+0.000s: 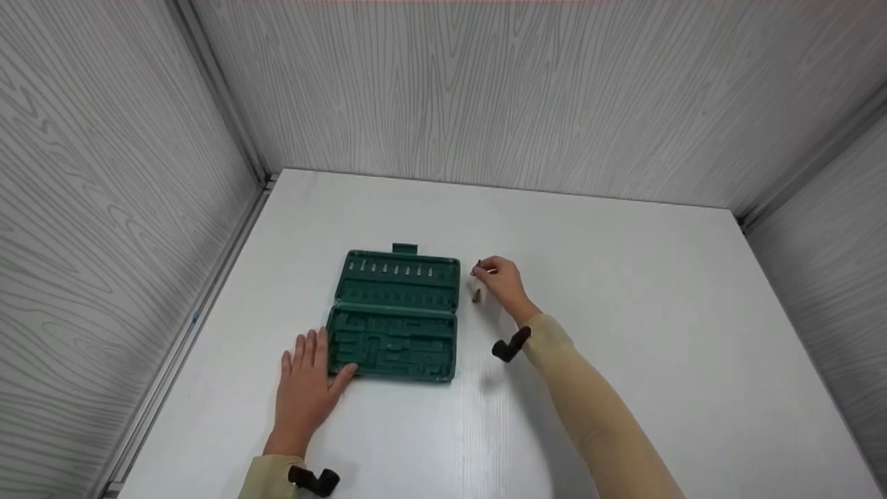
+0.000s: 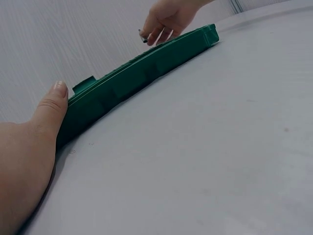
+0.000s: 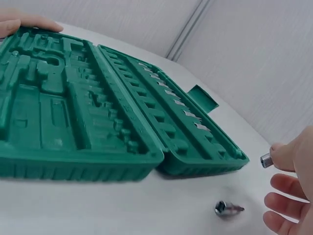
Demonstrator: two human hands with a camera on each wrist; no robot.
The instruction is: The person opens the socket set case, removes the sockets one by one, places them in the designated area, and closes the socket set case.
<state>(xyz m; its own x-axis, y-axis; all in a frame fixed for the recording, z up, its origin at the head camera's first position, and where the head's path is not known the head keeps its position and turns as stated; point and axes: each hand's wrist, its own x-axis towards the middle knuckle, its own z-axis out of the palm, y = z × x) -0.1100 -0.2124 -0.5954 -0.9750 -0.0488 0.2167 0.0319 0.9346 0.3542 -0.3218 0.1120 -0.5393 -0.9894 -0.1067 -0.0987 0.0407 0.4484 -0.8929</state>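
Note:
An open green plastic tool case (image 1: 391, 343) lies flat, its molded tray nearer me and its lid half beyond. My left hand (image 1: 303, 388) rests with fingers extended along the case's left side, the thumb on its front left corner. Just right of the lid, my right hand (image 1: 504, 283) pinches a small metal socket bit (image 3: 266, 160) between thumb and fingertips, above the table. Its far end is hidden by the fingers. Another socket bit (image 3: 229, 208) lies on the table below that hand. Several silver bits (image 1: 396, 270) stand in the lid's far row.
The case sits on a white table (image 1: 624, 312). Its latch flap (image 1: 405, 248) sticks out at the far edge. A grey wood-grain wall (image 1: 471, 97) closes off the back, with similar panels at left and right.

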